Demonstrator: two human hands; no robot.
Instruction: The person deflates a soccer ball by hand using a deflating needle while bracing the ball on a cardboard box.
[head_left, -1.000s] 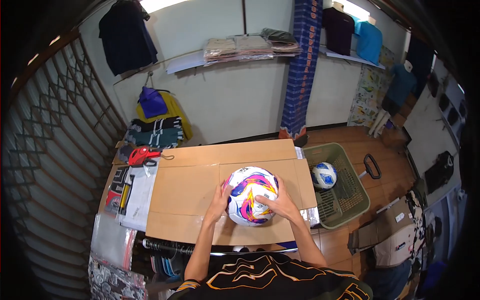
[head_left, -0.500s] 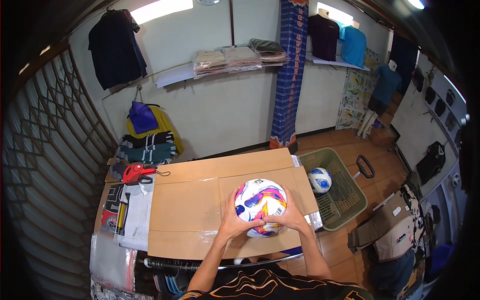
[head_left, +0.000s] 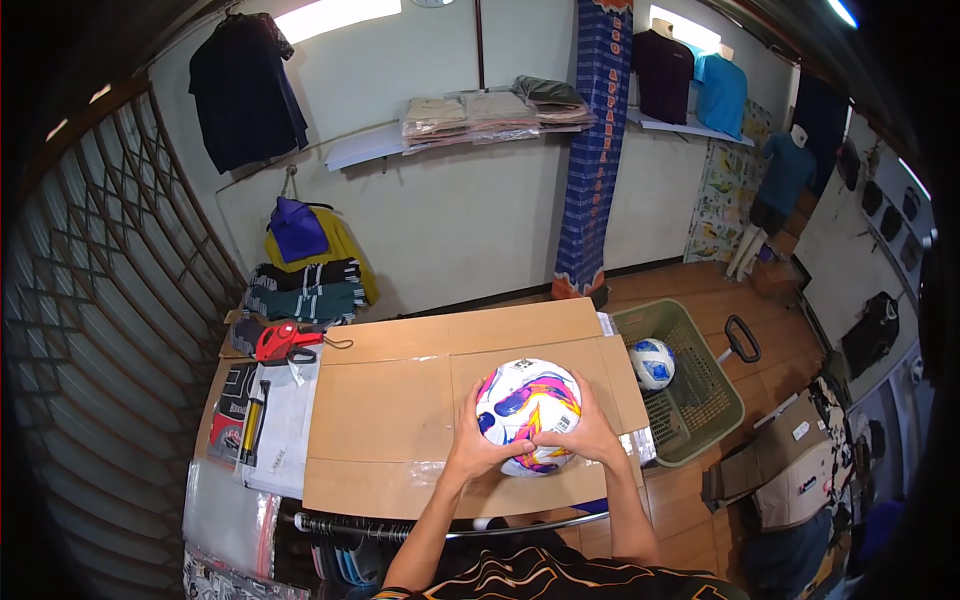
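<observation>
Between my two hands is a white soccer ball (head_left: 535, 400) with pink, orange and purple markings. My left hand (head_left: 474, 440) grips its left side and my right hand (head_left: 592, 430) its right side, both thumbs laid across the near face. Under the ball, a flat cardboard sheet (head_left: 380, 400) covers the table. A second soccer ball (head_left: 652, 364), white and blue, lies in a green plastic basket (head_left: 715, 435) to the right of the cardboard.
Left of the cardboard lie a red tape dispenser (head_left: 277, 342) and a yellow-and-black hand pump (head_left: 254, 420). Behind stand a blue pillar (head_left: 594, 150) and a wall shelf (head_left: 362, 150) with bagged garments. A basket handle (head_left: 742, 338) sticks out at right.
The whole view has shifted slightly, so the scene sits a little further right. My hands keep the same hold on the ball.
</observation>
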